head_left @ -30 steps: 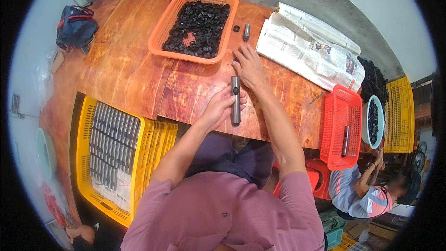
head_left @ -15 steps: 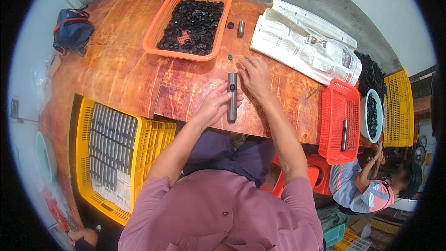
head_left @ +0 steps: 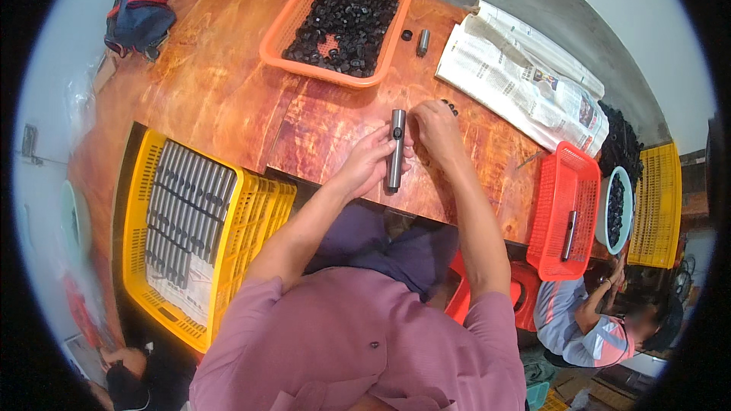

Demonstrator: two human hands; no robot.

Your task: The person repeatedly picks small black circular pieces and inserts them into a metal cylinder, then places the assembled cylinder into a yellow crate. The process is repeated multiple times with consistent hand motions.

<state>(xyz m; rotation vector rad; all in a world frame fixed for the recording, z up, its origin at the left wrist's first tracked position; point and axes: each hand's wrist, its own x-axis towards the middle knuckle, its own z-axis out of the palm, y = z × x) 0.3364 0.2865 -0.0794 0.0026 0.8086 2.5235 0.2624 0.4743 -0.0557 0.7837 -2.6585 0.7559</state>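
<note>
While one basket (head_left: pixel 324 74) holds parts (head_left: pixel 343 27), another (head_left: pixel 164 313) holds cylinders (head_left: pixel 183 179).

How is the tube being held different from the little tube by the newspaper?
The held tube looks longer; the little tube looks stubby. The left hand holds the held tube; the little tube is on the table. The held tube shows a black button; the little tube shows none. Both look shiny grey.

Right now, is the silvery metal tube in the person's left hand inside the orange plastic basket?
No: the left hand holds the silvery tube well outside the orange basket of small black parts.
</note>
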